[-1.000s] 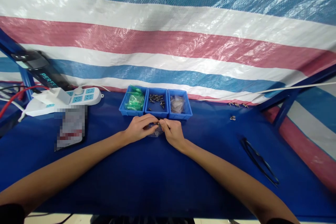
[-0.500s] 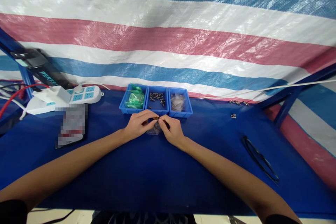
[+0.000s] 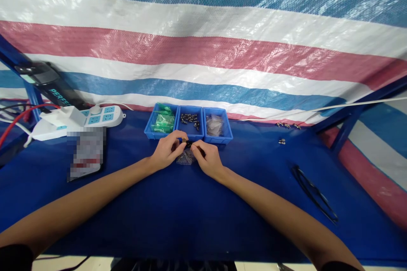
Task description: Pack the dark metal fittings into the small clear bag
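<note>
My left hand [image 3: 167, 151] and my right hand [image 3: 206, 159] meet at the middle of the blue table, just in front of three blue bins. Their fingertips pinch a small dark part [image 3: 188, 143] between them. A small clear plastic bag [image 3: 185, 159] lies on the cloth under the fingers. The left bin [image 3: 161, 122] holds green parts, the middle bin [image 3: 190, 122] holds several small dark metal parts, and the right bin [image 3: 217, 125] holds clear bags.
A white power strip [image 3: 83, 118] with plugs and red and white cables sits at the left, a blurred card [image 3: 86, 152] in front of it. Loose small metal parts [image 3: 288, 126] lie at the right, and a black cable loop [image 3: 314, 194] nearer the right edge. A striped tarp hangs behind.
Both hands stay together over the bag. The fingers have shifted slightly, the left thumb and fingers closing more on the small part.
</note>
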Available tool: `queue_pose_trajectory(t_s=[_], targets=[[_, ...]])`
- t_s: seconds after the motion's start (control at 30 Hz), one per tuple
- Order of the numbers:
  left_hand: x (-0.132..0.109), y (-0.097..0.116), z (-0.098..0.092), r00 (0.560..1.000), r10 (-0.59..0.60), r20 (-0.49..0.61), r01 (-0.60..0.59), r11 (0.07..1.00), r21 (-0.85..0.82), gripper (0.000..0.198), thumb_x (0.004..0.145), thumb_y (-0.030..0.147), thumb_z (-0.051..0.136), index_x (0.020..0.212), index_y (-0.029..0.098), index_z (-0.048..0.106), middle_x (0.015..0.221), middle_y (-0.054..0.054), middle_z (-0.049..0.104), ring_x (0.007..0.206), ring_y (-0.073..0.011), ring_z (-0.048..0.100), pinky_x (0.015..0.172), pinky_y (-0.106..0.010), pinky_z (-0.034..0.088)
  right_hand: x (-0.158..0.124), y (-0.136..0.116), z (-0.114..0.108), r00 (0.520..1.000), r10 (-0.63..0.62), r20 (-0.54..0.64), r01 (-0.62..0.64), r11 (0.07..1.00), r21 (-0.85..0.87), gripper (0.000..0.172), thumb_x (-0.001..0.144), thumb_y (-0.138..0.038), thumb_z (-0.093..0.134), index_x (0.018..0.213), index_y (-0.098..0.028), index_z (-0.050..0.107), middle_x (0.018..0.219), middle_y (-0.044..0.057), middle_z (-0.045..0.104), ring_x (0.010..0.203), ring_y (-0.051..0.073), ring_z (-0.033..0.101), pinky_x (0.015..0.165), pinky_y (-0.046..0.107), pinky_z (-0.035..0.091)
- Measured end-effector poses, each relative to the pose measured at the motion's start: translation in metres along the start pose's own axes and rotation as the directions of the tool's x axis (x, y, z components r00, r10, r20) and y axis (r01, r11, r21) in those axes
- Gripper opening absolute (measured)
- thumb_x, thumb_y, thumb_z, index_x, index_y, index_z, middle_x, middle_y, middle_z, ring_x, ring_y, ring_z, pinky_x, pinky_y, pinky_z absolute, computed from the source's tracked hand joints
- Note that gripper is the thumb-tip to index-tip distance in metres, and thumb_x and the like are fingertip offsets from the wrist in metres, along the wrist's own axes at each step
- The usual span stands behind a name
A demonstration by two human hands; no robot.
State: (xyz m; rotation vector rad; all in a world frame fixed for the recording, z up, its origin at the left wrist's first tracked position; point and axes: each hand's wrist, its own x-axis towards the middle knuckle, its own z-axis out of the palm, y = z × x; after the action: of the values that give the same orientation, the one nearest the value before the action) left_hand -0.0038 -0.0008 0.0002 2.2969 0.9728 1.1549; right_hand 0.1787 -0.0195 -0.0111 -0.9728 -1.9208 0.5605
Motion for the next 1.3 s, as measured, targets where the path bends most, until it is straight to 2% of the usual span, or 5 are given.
queue_pose_trajectory(t_s=[0.23, 0.37, 0.53, 1.07, 1.3], targets=[[-0.003, -0.003, -0.002, 1.0, -0.006, 0.022, 0.007, 0.999, -0.033, 0.029, 0.097, 0.03, 0.025, 0.088, 0.015, 0.048, 0.074, -0.002, 0.054, 0.058, -0.0086, 0.046, 0.067, -0.025, 0.04, 0.001, -0.002, 0.0, 1.0, -0.001, 0.018, 0.001, 1.0, 0.002, 0.021, 0.091, -0.024, 0.044, 0.075, -0.016, 0.055, 0.06, -0.002, 0.05, 0.051, 0.009, 0.045, 0.055, 0.021, 0.035], [-0.004, -0.007, 0.0, 0.999, -0.036, 0.017, 0.037, 0.999, -0.04, 0.027, 0.097, 0.033, 0.027, 0.087, 0.016, 0.045, 0.07, 0.001, 0.049, 0.054, -0.0074, 0.044, 0.057, -0.022, 0.036, 0.001, -0.002, 0.0, 1.0, 0.001, 0.03, -0.001, 1.0, 0.002, 0.02, 0.091, -0.025, 0.045, 0.076, -0.016, 0.056, 0.061, -0.002, 0.051, 0.053, 0.009, 0.046, 0.056, 0.021, 0.035], [-0.006, -0.011, 0.003, 0.994, -0.063, 0.091, 0.068, 0.996, -0.059, 0.031, 0.096, 0.041, 0.03, 0.086, 0.017, 0.046, 0.062, 0.005, 0.042, 0.048, -0.0059, 0.039, 0.049, -0.018, 0.032, 0.001, -0.001, 0.0, 0.999, -0.001, 0.049, 0.001, 1.0, 0.006, 0.02, 0.091, -0.024, 0.045, 0.077, -0.016, 0.056, 0.06, -0.002, 0.052, 0.054, 0.009, 0.047, 0.058, 0.021, 0.036], [-0.004, -0.006, 0.001, 0.991, -0.054, 0.121, 0.051, 0.998, 0.028, 0.05, 0.095, 0.051, 0.016, 0.082, 0.015, 0.05, 0.058, 0.004, 0.045, 0.048, -0.0076, 0.042, 0.049, -0.019, 0.032, 0.002, -0.001, 0.0, 0.997, -0.009, 0.073, 0.009, 1.0, 0.003, 0.022, 0.091, -0.025, 0.044, 0.076, -0.016, 0.056, 0.06, -0.002, 0.052, 0.054, 0.01, 0.047, 0.057, 0.022, 0.036], [-0.002, -0.009, 0.002, 0.994, -0.002, 0.11, -0.006, 0.997, 0.076, 0.035, 0.097, 0.039, 0.029, 0.088, 0.016, 0.054, 0.061, 0.003, 0.05, 0.05, -0.0072, 0.046, 0.051, -0.017, 0.036, 0.002, -0.001, 0.0, 0.996, -0.011, 0.089, 0.011, 1.0, -0.008, 0.022, 0.091, -0.026, 0.043, 0.076, -0.017, 0.057, 0.058, -0.002, 0.05, 0.053, 0.01, 0.046, 0.057, 0.022, 0.036]])
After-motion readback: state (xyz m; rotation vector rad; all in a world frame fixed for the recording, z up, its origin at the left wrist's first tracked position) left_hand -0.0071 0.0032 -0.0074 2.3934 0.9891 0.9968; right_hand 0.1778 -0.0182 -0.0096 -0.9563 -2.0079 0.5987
